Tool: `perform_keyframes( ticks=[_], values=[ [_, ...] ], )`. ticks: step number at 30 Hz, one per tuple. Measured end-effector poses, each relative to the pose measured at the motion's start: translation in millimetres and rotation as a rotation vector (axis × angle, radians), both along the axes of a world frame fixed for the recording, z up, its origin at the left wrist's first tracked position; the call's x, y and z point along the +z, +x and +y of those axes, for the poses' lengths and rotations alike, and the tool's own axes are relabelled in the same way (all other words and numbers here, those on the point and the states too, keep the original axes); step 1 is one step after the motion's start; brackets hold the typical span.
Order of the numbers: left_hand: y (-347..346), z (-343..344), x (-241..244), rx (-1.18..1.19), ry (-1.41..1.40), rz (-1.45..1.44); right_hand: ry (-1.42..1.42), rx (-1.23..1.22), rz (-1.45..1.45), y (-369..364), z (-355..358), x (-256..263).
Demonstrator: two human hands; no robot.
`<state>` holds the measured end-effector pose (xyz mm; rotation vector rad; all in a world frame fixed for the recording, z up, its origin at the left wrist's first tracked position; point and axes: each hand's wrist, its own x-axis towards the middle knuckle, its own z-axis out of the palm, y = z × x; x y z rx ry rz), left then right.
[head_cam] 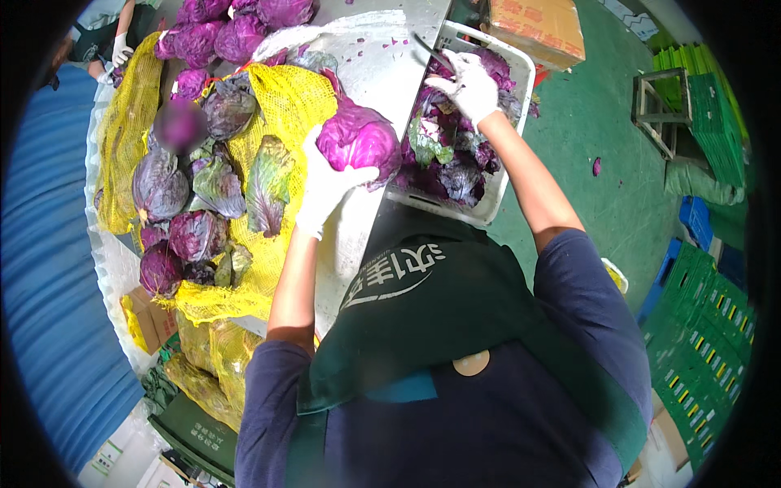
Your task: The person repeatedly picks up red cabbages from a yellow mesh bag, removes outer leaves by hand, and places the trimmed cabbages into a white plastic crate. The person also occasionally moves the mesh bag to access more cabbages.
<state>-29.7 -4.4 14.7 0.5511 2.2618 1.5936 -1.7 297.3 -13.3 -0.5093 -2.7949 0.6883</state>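
My left hand, in a white glove, holds a bright purple red cabbage over the edge of the metal table. Also gloved in white, my right hand is above a white plastic crate and grips a knife, whose dark blade points up and left; its handle is hidden by the fingers. Dark outer cabbage leaves fill much of the crate. Left of my left hand, dark unpeeled red cabbages and a loose leaf lie on a yellow mesh sack.
Trimmed purple cabbages are piled at the table's far end. A co-worker's gloved hand is at the upper left, by another yellow mesh sack. A cardboard box stands beyond the crate. Green crates stand at the right.
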Motion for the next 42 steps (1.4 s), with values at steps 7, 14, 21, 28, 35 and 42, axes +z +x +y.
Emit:
perform_keyframes(
  ticks=[7,14,21,28,35,42],
  values=[
    [18.5,27.0,7.2,0.044,-0.294,0.281,-0.391,0.038,-0.224,-9.4,-83.6,36.6],
    [17.9,-37.1,19.0,-0.099,-0.121,0.047,-0.127,-0.024,-0.076,11.6,-2.3,-44.8],
    [40.0,-8.2,28.7,0.058,-0.386,0.267,-0.388,0.319,-0.094,7.7,-115.5,19.9],
    [47.7,-16.5,61.0,-0.145,-0.596,0.349,-0.759,0.077,-0.073,23.3,-118.0,-5.0],
    [53.3,-37.6,48.1,-0.178,-0.565,0.402,-0.525,-0.341,-0.120,63.1,-45.3,-67.8],
    [26.3,-52.4,12.2,0.096,-0.194,0.025,0.084,-0.215,0.017,54.2,-13.3,-54.4]
  ],
)
